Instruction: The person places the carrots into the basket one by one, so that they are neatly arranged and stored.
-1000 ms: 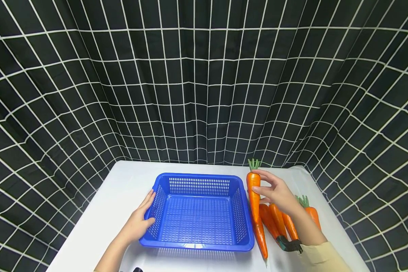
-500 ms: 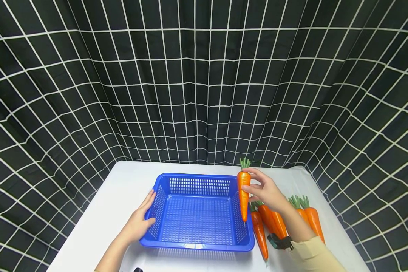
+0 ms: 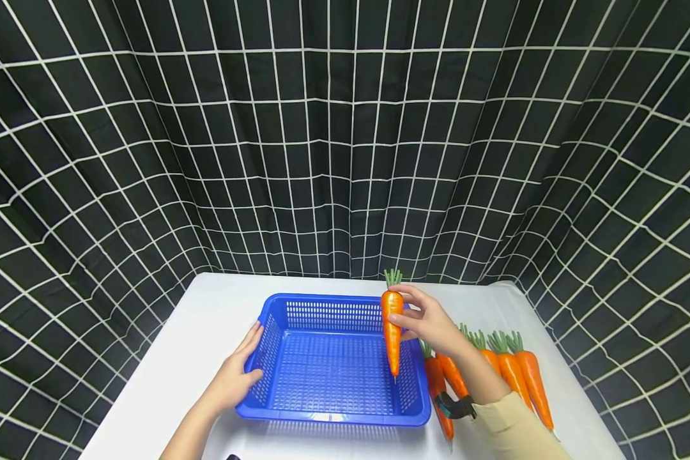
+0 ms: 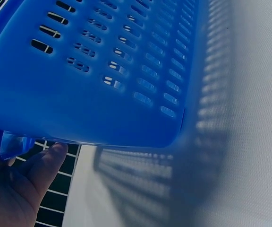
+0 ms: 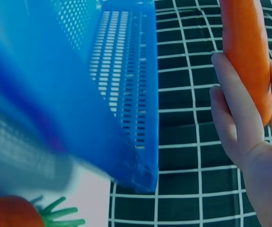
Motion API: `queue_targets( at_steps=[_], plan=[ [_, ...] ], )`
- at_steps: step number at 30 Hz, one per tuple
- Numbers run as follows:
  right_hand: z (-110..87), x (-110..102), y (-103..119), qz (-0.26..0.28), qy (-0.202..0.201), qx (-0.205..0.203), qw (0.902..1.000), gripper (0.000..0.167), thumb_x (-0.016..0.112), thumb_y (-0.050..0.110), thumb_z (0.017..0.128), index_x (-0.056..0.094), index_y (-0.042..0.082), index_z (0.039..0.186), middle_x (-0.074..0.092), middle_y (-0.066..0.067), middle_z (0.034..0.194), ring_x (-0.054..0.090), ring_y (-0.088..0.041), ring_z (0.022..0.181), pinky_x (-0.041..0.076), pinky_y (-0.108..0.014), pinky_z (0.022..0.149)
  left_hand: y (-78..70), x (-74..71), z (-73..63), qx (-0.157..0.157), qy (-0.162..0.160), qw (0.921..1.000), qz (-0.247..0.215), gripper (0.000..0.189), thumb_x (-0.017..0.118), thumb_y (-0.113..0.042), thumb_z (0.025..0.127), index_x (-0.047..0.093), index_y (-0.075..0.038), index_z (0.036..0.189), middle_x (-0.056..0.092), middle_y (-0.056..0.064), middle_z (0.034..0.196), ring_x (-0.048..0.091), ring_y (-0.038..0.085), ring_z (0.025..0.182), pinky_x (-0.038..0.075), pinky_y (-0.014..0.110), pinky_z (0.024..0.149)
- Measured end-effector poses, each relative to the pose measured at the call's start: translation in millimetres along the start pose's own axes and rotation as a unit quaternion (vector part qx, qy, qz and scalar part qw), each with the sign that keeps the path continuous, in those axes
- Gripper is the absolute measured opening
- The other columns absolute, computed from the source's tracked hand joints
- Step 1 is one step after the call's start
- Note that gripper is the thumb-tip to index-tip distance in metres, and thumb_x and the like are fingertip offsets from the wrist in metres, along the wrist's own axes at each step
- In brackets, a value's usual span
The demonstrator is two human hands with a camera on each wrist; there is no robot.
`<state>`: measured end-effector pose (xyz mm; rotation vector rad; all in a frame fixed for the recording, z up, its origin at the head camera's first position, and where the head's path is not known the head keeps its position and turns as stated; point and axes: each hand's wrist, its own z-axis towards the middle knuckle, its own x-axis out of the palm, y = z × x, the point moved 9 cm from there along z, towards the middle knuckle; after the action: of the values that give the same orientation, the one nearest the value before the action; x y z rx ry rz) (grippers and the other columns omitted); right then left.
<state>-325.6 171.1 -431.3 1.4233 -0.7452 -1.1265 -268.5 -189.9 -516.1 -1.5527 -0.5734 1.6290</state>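
Note:
My right hand (image 3: pixel 431 324) pinches an orange carrot (image 3: pixel 391 332) with a green stalk top, thumb on one side and fingers on the other. The carrot hangs upright, tip down, over the right part of a blue plastic basket (image 3: pixel 330 417). In the right wrist view the same carrot (image 5: pixel 247 47) stands between the fingers, beside the basket wall (image 5: pixel 143 94). My left hand (image 3: pixel 232 378) lies against the basket's left side, fingers straight along the rim and thumb spread. The left wrist view shows that hand (image 4: pixel 25 189) by the basket's corner.
Several more carrots lie on the white table to the right of the basket, one (image 3: pixel 437 377) close along its side and another (image 3: pixel 533 383) farthest right. The right forearm and its dark wristband (image 3: pixel 455 406) cover parts of them. A black gridded curtain (image 3: pixel 345 160) surrounds the table.
The right hand has carried the carrot leftward, from beside the basket's right edge to over its inside. The left hand and the basket have stayed in place.

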Motion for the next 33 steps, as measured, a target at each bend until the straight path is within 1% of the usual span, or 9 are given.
queue_targets(
  at_steps=[6,11,14,19,21,29,33],
  plan=[
    [6.4,12,1,0.004,0.015,-0.005,0.9999,0.06,0.07,0.014,0.094,0.045,0.009,0.147,0.049,-0.029,0.139,0.07,-0.037,0.107,0.062,-0.052,0.07,-0.7,0.3,-0.8,-0.001,0.0,1.0,0.001,0.087,0.061,0.005,0.08,0.025,-0.003,0.159,0.015,0.014,0.169,0.018,0.044,0.152,0.018,0.063,0.119],
    [12.0,24,3,0.007,0.03,-0.008,0.9995,0.057,0.07,0.014,0.094,0.047,0.011,0.145,0.051,-0.031,0.137,0.071,-0.038,0.104,0.062,-0.052,0.067,-0.5,0.4,-1.6,-0.004,-0.001,1.0,-0.001,0.087,0.061,0.005,0.081,0.024,-0.004,0.159,0.014,0.013,0.169,0.018,0.044,0.152,0.018,0.064,0.119],
    [16.0,29,2,0.013,0.034,-0.005,0.9993,0.057,0.071,0.014,0.093,0.048,0.01,0.145,0.051,-0.031,0.138,0.072,-0.037,0.103,0.062,-0.054,0.067,-0.9,0.3,-1.4,-0.003,0.0,1.0,0.001,0.087,0.061,0.005,0.081,0.024,-0.005,0.16,0.014,0.013,0.169,0.018,0.045,0.152,0.018,0.064,0.119],
    [23.2,38,0,0.029,0.035,-0.001,0.999,0.057,0.072,0.012,0.091,0.05,0.012,0.144,0.052,-0.03,0.137,0.073,-0.036,0.1,0.059,-0.062,0.068,-1.4,-1.4,-0.6,-0.004,-0.001,1.0,-0.004,0.087,0.061,0.005,0.081,0.024,-0.005,0.16,0.014,0.012,0.169,0.018,0.045,0.152,0.017,0.064,0.119],
    [25.7,42,0,0.03,0.036,-0.002,0.9989,0.056,0.073,0.012,0.091,0.051,0.012,0.143,0.053,-0.03,0.135,0.073,-0.035,0.099,0.059,-0.063,0.069,-1.6,-2.2,-0.5,-0.004,-0.002,1.0,-0.003,0.087,0.061,0.005,0.081,0.024,-0.005,0.16,0.014,0.012,0.169,0.018,0.045,0.152,0.017,0.064,0.119],
    [31.2,55,0,0.021,0.036,0.007,0.9991,0.057,0.074,0.011,0.09,0.053,0.013,0.143,0.053,-0.028,0.136,0.073,-0.032,0.095,0.059,-0.061,0.067,-3.3,-1.6,-2.6,0.015,-0.012,0.9997,0.013,0.087,0.061,0.004,0.079,0.026,-0.001,0.158,0.017,0.016,0.168,0.021,0.045,0.151,0.019,0.064,0.118],
    [34.2,63,1,0.033,0.042,0.013,0.9985,0.058,0.073,0.01,0.09,0.052,0.014,0.144,0.052,-0.028,0.139,0.072,-0.034,0.098,0.058,-0.064,0.07,-3.4,-1.4,-2.3,0.014,-0.012,0.9997,0.013,0.087,0.061,0.004,0.079,0.026,-0.002,0.158,0.017,0.015,0.168,0.021,0.045,0.151,0.019,0.064,0.119]
  ],
)
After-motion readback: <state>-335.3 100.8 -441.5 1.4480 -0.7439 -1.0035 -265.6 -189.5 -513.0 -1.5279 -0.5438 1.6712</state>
